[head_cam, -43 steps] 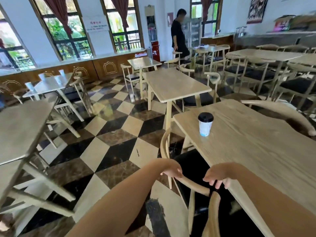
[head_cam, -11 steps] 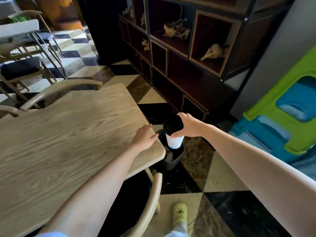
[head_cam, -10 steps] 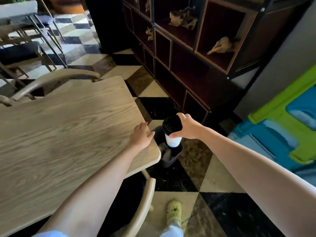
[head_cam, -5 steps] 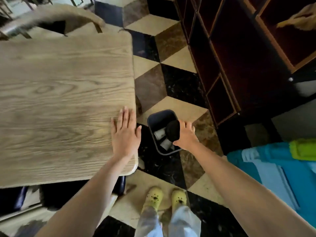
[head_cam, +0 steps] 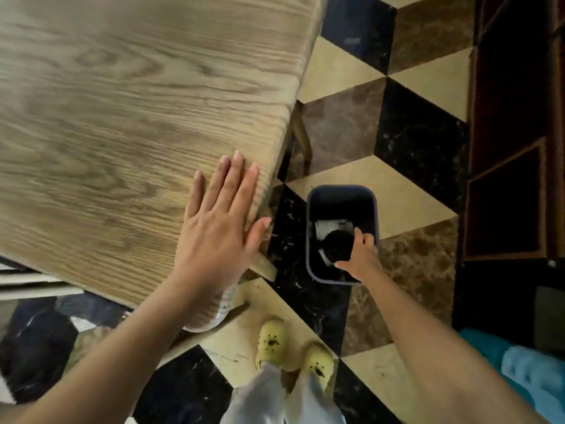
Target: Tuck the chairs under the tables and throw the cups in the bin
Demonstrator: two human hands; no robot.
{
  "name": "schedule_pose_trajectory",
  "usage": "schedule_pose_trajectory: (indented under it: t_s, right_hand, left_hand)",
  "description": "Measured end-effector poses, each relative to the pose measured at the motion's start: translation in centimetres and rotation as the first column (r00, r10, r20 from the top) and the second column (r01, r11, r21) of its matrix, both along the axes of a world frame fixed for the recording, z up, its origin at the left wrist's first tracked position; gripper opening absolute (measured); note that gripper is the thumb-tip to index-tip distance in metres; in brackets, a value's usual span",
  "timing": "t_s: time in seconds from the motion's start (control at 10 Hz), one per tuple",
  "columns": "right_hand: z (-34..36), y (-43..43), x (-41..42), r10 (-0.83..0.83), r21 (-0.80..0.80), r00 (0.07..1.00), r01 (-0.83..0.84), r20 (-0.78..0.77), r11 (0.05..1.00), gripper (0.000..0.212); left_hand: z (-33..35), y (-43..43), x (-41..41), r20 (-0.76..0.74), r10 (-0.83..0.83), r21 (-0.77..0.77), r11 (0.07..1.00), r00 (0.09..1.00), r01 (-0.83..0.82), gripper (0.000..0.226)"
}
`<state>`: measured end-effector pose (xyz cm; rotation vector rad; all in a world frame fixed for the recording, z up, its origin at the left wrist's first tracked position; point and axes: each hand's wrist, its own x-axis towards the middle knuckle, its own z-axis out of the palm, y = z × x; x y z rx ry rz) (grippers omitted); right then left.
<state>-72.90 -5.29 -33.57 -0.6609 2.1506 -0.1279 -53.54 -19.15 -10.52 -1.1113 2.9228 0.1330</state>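
The right hand (head_cam: 360, 255) grips the cup (head_cam: 337, 244) inside the bin (head_cam: 312, 209) mouth; the left hand (head_cam: 218, 228) lies flat, holding nothing, on the surface (head_cam: 122, 102) beside the bin. Risk: release against debris (apparently paper) tips the cup, spilling any contents.

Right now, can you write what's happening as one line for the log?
step: binning cup | right hand: holding cup inside bin | left hand: flat on table | cup: not released
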Motion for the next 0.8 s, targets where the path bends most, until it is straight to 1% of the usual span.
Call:
schedule_pose_trajectory:
  t_s: [0.1,0.2,0.3,0.4,0.5,0.6,0.7,0.8]
  right_hand:
    - [-0.8,0.2,-0.2,0.099,0.014,0.993,-0.100,0.062,0.995,0.096]
    - [-0.2,0.6,0.0,0.184,0.059,0.975,-0.192,0.124,0.980,0.085]
    - [2.0,0.3,-0.2,0.262,0.117,0.946,-0.287,0.188,0.951,0.077]
    - [5.8,-0.9,-0.9,0.331,0.150,0.882,-0.397,0.335,0.905,0.068]
    - [11.5,-2.9,-1.5,0.389,0.159,0.822,-0.487,0.417,0.859,0.059]
    - [18.0,-4.8,-2.0,0.374,0.198,0.792,-0.514,0.483,0.835,0.057]
    - [24.1,-6.2,-2.2,0.333,0.176,0.839,-0.440,0.430,0.881,0.052]
    - [29.8,-7.6,-2.7,0.284,0.107,0.877,-0.349,0.389,0.931,0.050]
  left_hand:
    - [-0.1,0.1,-0.1,0.018,0.002,0.000,1.000,1.000,-0.002,0.068]
    - [-0.2,0.1,-0.1,0.036,0.002,0.002,1.000,0.999,-0.002,0.067]
    - [-0.2,0.0,-0.1,0.083,-0.010,0.018,1.000,0.996,0.008,0.067]
    - [0.2,-0.4,-0.2,0.134,-0.022,0.065,0.998,0.991,0.014,0.068]
    - [0.7,-0.5,-0.1,0.217,-0.043,0.151,0.989,0.975,0.010,0.073]
    - [2.3,-0.8,-0.5,0.304,-0.087,0.256,0.967,0.949,0.006,0.085]
    - [5.1,-2.1,-1.4,0.392,-0.137,0.417,0.908,0.910,-0.043,0.085]
    - [9.3,-3.9,-2.7,0.401,-0.168,0.581,0.806,0.901,-0.108,0.069]
